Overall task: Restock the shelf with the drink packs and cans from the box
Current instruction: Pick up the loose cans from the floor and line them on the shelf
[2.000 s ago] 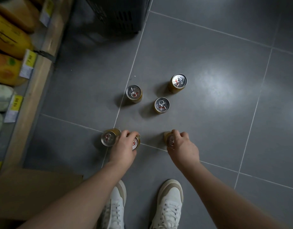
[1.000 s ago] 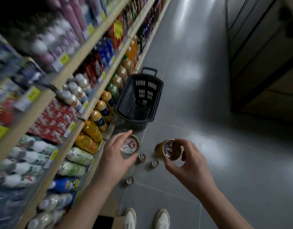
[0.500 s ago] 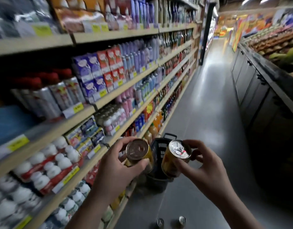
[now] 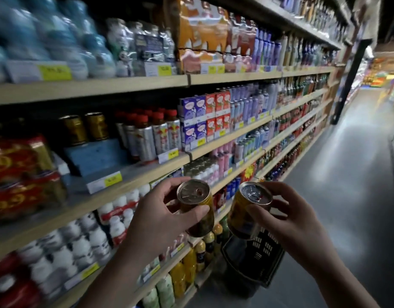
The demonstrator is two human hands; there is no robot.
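My left hand [image 4: 156, 221] grips a gold drink can [image 4: 197, 210], held upright at chest height in front of the shelving. My right hand [image 4: 289, 221] holds a second gold can [image 4: 247, 210], tilted slightly left, close beside the first one. Both cans hang in the air just off the wooden shelf [image 4: 116, 185]. On that shelf, up and to the left, two matching gold cans [image 4: 84, 128] stand on a blue box [image 4: 96, 155]. The box named in the task is out of sight.
Silver bottles with red caps [image 4: 151, 134] stand right of the blue box, red multipacks [image 4: 20, 174] to its left. A black shopping basket [image 4: 256, 263] sits on the grey floor below my hands. The aisle [image 4: 347, 196] runs away to the right.
I lifted the two cans off the floor and stood up. The view swung from the floor up to the shelves, and both cans rose with my hands toward the middle shelf.
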